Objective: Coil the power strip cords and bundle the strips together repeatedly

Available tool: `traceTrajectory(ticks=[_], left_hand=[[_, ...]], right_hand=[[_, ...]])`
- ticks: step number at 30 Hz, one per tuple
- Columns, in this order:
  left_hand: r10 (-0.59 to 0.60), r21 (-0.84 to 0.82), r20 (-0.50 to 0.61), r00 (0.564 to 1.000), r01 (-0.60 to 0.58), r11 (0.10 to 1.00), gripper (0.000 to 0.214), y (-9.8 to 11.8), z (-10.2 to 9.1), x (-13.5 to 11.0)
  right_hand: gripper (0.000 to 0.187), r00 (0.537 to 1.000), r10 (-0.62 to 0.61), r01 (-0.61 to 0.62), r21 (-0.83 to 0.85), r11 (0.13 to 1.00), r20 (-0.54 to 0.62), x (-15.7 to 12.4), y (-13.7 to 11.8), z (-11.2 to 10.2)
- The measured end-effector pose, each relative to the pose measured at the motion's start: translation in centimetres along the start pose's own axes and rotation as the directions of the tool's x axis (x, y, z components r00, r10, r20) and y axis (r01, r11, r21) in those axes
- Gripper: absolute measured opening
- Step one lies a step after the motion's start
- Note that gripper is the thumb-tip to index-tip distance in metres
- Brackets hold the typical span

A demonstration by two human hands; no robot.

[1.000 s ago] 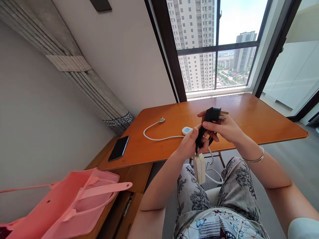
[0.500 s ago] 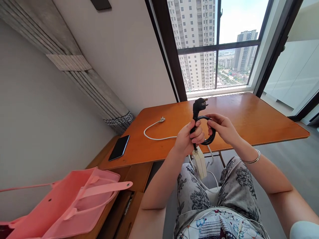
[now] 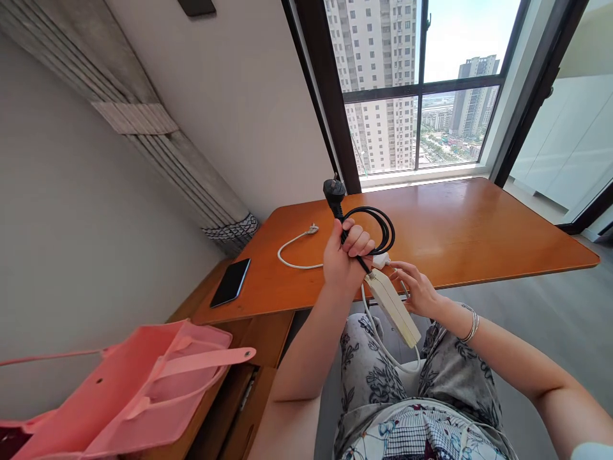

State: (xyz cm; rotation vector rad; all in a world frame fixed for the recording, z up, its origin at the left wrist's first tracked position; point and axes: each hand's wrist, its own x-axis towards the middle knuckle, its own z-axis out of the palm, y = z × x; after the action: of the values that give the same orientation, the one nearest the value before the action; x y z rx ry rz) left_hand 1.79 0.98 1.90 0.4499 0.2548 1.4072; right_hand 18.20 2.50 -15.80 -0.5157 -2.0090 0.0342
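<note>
Near the lap, white adapter (image 3: 395,308) hanging tilted, right hand (image 3: 417,289) half open, fingertips touching its side. Above, left hand (image 3: 345,259) closed in a fist around looped black cable (image 3: 383,227), plug (image 3: 334,190) pointing up before the table (image 3: 479,223). Probably better to hold the loops even and support the adapter from below.

The black power cord (image 3: 385,225) is wound into a loose round loop and held upright in the closed left hand (image 3: 345,257), above the tabletop's near edge. Its black plug (image 3: 334,190) sticks up out of the top of the fist. From below the fist a cream, oblong power adapter (image 3: 395,308) hangs tilted, slanting down to the right, and the right hand (image 3: 417,292) touches its side with loosely curled fingers. A thin white cable (image 3: 378,338) curves down from the adapter over the lap.
</note>
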Motion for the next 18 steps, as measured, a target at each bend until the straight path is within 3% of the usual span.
traceTrajectory(ticks=[3,7,11,14,18], left_hand=[[0.007,-0.021,-0.005,1.0,-0.007,1.0,0.039,-0.2,-0.4,0.5],[0.025,-0.016,-0.023,0.999,-0.026,1.0,0.037,-0.5,-1.1,1.2],[-0.017,0.053,-0.048,0.999,0.02,0.998,0.035,-0.8,-1.9,1.8],[-0.101,0.119,-0.062,0.993,0.108,0.987,0.036,-1.2,-2.6,2.2],[-0.14,0.188,-0.052,0.989,0.147,0.971,0.038,-2.0,-3.5,2.5]], right_hand=[[0.08,0.981,-0.186,0.187,0.004,0.982,-0.052,-0.7,-0.4,0.3],[0.061,0.947,-0.31,0.303,-0.084,0.949,-0.09,-0.3,-1.3,-0.4],[0.034,0.905,-0.423,0.426,-0.133,0.895,0.056,1.9,-2.8,-2.3],[0.02,0.907,-0.399,0.413,-0.096,0.906,0.134,4.1,-4.2,-3.6],[0.026,0.978,-0.206,0.206,-0.012,0.978,0.041,6.2,-5.5,-4.6]])
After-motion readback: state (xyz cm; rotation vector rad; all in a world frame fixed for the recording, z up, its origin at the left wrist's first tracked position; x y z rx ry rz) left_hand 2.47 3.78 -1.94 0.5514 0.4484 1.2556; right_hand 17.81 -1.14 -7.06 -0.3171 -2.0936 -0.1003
